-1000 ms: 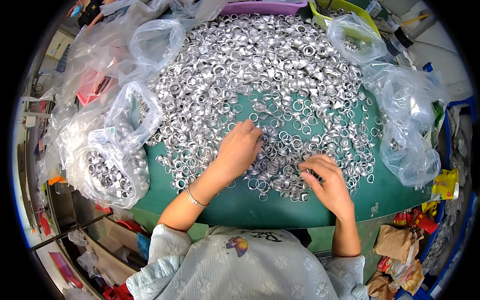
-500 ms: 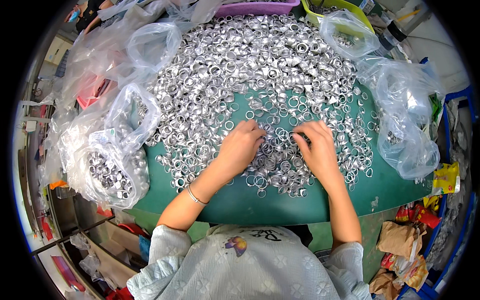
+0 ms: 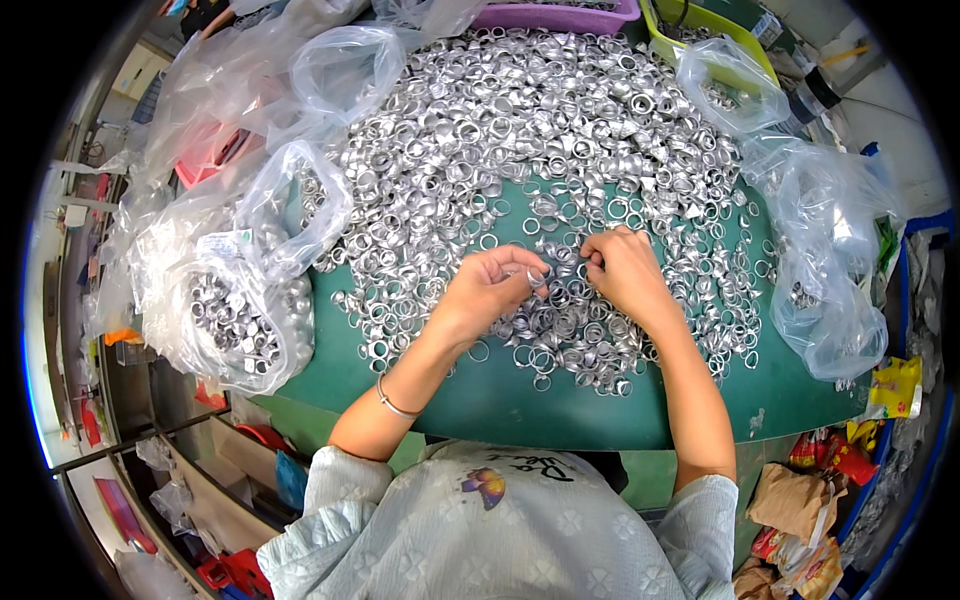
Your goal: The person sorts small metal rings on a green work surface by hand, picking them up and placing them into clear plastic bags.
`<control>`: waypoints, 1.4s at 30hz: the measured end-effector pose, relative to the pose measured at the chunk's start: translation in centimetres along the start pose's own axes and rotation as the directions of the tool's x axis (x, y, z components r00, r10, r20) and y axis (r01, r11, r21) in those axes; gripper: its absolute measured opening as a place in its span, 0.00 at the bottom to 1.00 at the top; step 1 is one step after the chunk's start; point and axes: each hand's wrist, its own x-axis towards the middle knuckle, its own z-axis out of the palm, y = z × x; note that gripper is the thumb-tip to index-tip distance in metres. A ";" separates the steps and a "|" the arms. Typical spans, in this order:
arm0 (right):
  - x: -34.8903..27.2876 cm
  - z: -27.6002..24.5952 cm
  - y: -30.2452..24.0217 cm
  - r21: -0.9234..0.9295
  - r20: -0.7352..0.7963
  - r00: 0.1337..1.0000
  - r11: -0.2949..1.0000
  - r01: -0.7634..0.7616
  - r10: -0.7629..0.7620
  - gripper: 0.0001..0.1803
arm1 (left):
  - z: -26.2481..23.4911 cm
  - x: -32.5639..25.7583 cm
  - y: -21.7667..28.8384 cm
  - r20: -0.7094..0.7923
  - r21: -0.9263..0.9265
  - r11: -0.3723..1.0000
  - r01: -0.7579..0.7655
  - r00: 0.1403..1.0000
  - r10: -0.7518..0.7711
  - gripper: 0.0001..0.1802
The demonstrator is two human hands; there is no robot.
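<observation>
A: Head view, item 1: hands?

B: Both over the near edge of the ring pile. My left hand has fingers curled, thumb and forefinger pinching one small metal ring, lifted just off the heap, prob. to get it free of the tangle. My right hand sits close beside it, fingers bent in and pressed together at the tips, touching the loose rings under it. Can't tell if it grips one.

A: Item 2: stock?

B: Silver rings, v. many, heaped thick at the far side, thinning to a scatter near me, so single pieces lie within reach. All on the green tabletop.

A: Item 3: surrounds?

B: Clear bag of rings at my left, mouth open and facing up. More clear bags at right, mostly slack. Purple tray and yellow-green bin behind the pile.
</observation>
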 end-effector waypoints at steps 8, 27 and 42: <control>-0.9 -0.2 -0.7 0.019 -0.072 0.996 0.999 0.047 -0.046 0.02 | 0.5 -4.1 -1.9 0.057 -0.137 0.986 0.095 0.995 -0.088 0.10; -6.9 -1.8 -5.3 0.423 -0.300 0.917 0.898 -0.118 0.262 0.06 | 0.1 -6.7 -2.9 0.055 -0.021 0.999 0.047 0.997 -0.046 0.16; -0.6 2.7 -7.2 -0.012 -0.084 0.954 0.958 0.287 -0.287 0.07 | 0.6 -9.0 -6.0 0.221 -0.388 0.862 0.326 0.941 -0.257 0.12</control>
